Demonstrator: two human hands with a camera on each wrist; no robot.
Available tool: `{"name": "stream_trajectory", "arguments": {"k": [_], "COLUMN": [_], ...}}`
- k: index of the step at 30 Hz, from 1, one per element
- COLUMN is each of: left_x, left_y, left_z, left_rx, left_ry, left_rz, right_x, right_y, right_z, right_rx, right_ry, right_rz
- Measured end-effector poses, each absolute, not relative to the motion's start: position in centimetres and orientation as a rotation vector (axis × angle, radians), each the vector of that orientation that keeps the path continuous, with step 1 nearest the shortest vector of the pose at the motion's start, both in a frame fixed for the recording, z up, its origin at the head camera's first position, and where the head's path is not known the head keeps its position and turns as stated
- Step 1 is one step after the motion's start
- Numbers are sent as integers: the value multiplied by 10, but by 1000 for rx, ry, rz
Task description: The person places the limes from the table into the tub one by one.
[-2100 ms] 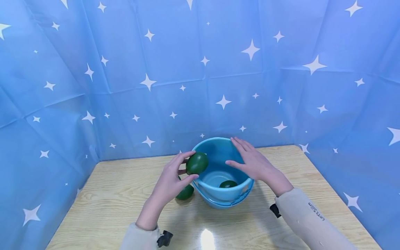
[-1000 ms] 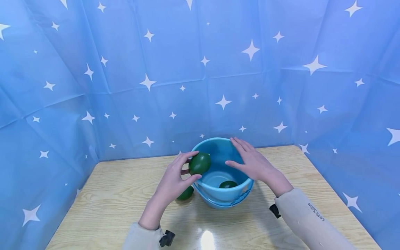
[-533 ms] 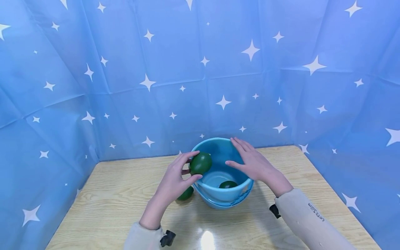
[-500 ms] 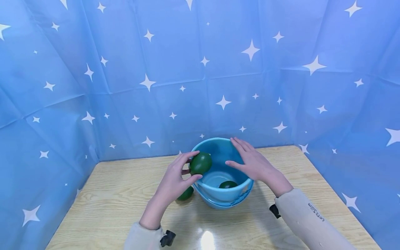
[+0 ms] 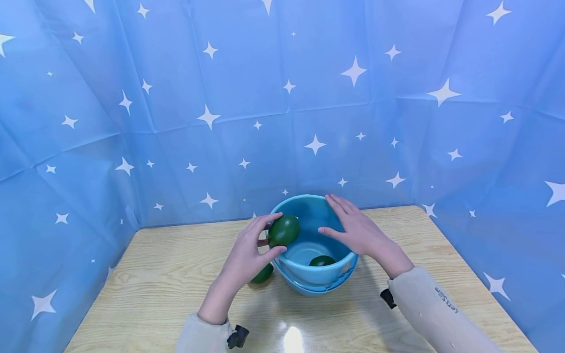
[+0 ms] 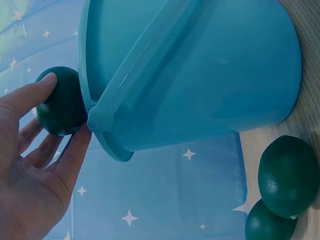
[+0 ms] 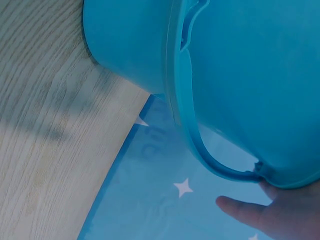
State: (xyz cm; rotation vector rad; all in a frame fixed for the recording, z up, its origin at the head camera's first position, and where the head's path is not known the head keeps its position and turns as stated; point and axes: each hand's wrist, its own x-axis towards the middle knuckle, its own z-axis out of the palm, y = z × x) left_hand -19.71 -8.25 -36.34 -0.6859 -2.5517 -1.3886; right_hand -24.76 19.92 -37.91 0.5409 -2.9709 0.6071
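My left hand point(image 5: 247, 247) holds a dark green avocado point(image 5: 284, 230) between thumb and fingers at the left rim of a light blue bucket point(image 5: 318, 273). In the left wrist view this avocado point(image 6: 61, 101) sits just outside the bucket's mouth, beside the handle joint. Fingers outstretched, my right hand point(image 5: 355, 228) rests at the bucket's right rim with the thumb apart. One avocado point(image 5: 322, 260) lies inside on the bottom. Beside the bucket, partly hidden by my left hand, another avocado point(image 5: 262, 273) lies on the table; the left wrist view shows two there.
The bucket's handle point(image 7: 192, 125) hangs folded down against its side. Under everything is a pale wooden table point(image 5: 167, 274). A blue curtain point(image 5: 247, 98) with white stars closes off the back and both sides.
My left hand has shifted slightly to the right with the avocado, over the bucket's left rim, and has barely moved in the last half second. The right hand and bucket stay put.
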Motion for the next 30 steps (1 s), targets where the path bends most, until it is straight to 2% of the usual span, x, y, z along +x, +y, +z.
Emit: {"name": "stream_trajectory", "arguments": {"k": [30], "left_x": [-197], "left_y": [-80], "left_z": [-366], "left_rx": [-715], "left_ry": [-2517], "left_rz": [-1415], "right_x": [-247], "right_y": [199], "right_z": [-380], "right_rx": [545], "right_ry": [-2965], "right_rz": [614]}}
